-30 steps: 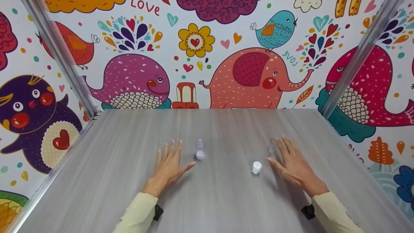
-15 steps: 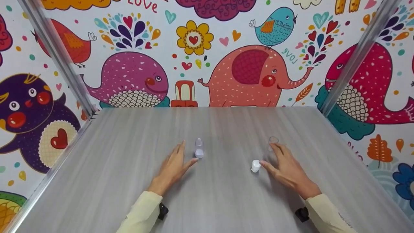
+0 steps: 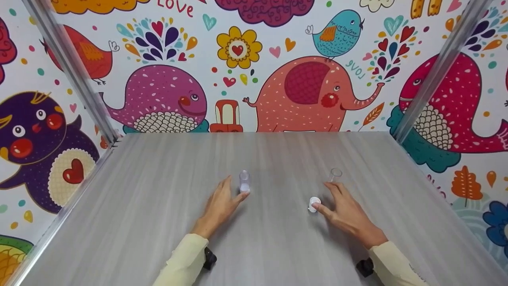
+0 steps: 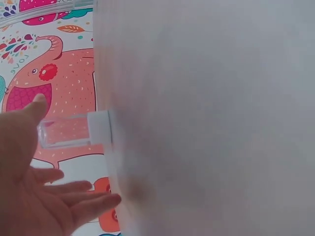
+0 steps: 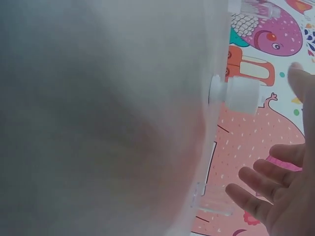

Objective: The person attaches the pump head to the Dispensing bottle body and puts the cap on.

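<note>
A small clear container [image 3: 244,180] with a white base stands upright left of the table's middle. My left hand [image 3: 219,206] is beside it, thumb and fingers spread apart; the left wrist view shows the clear container [image 4: 66,131] between them with no grip visible. On the right stands a small white cap-like piece [image 3: 313,203] with a narrower neck and a flange [image 5: 216,89] below. My right hand [image 3: 351,212] hovers close, its thumb overlapping the white piece in the head view but apart from it in the right wrist view. A clear open-topped cup [image 3: 336,173] stands beyond those fingertips.
The grey wood-grain table [image 3: 270,246] meets a wall [image 3: 238,79] printed with cartoon animals at its far edge. Metal posts [image 3: 73,73] rise at the back corners. Dark wrist cameras [image 3: 209,258] hang under both sleeves.
Both hands have moved inward from lying flat and spread; their fingers are now turned sideways. The left hand has neared the clear container, the right hand the white piece. The objects stay put.
</note>
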Demonstrator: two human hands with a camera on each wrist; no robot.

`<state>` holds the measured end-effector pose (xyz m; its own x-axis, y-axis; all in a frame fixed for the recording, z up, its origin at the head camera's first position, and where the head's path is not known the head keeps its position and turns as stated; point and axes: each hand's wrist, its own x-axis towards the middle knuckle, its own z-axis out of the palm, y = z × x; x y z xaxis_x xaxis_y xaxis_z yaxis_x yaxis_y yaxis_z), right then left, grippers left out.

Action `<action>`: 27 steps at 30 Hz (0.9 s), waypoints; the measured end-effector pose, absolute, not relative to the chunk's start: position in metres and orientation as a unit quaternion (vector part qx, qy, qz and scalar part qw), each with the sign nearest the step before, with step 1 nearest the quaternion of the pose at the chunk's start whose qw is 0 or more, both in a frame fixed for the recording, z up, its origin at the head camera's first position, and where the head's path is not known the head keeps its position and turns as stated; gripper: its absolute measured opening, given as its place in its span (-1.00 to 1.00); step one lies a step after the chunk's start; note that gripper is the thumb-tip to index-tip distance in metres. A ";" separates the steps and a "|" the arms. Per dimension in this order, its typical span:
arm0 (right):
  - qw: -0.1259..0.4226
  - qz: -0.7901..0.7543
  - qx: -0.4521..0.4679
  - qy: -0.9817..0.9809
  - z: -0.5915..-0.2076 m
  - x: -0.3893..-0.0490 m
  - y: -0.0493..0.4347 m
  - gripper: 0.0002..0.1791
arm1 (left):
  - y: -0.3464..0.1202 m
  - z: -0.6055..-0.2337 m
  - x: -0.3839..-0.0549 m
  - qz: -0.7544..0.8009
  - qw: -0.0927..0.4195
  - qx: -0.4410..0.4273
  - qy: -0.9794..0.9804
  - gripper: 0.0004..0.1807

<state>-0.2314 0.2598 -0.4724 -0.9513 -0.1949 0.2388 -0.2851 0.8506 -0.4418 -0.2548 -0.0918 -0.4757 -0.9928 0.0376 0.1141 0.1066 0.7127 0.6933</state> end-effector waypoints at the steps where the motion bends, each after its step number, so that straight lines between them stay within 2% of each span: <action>1: 0.089 0.246 0.124 -0.957 -0.473 -0.231 0.259 -0.05 | -0.090 -0.475 -0.256 -0.379 0.046 -0.031 -0.924 -0.10; 10: 0.038 0.276 0.112 -0.954 -0.472 -0.231 0.253 0.03 | -0.080 -0.478 -0.263 -0.422 0.047 -0.008 -0.905 -0.13; 16: 0.007 0.313 0.088 -0.946 -0.473 -0.231 0.247 0.04 | -0.072 -0.482 -0.268 -0.447 0.078 0.011 -0.891 -0.16; 20: -0.002 0.329 0.082 -0.941 -0.473 -0.233 0.245 0.04 | -0.068 -0.483 -0.270 -0.475 0.093 0.024 -0.875 -0.20; 27: 0.002 0.341 0.062 -0.938 -0.472 -0.234 0.242 -0.01 | -0.063 -0.483 -0.272 -0.513 0.080 0.029 -0.854 -0.25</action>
<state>-0.2336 0.2420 -0.4717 -0.9924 -0.1139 0.0466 -0.1172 0.7594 -0.6400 -0.2725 -0.0635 -0.4825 -0.9855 -0.1319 0.1063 0.0317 0.4728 0.8806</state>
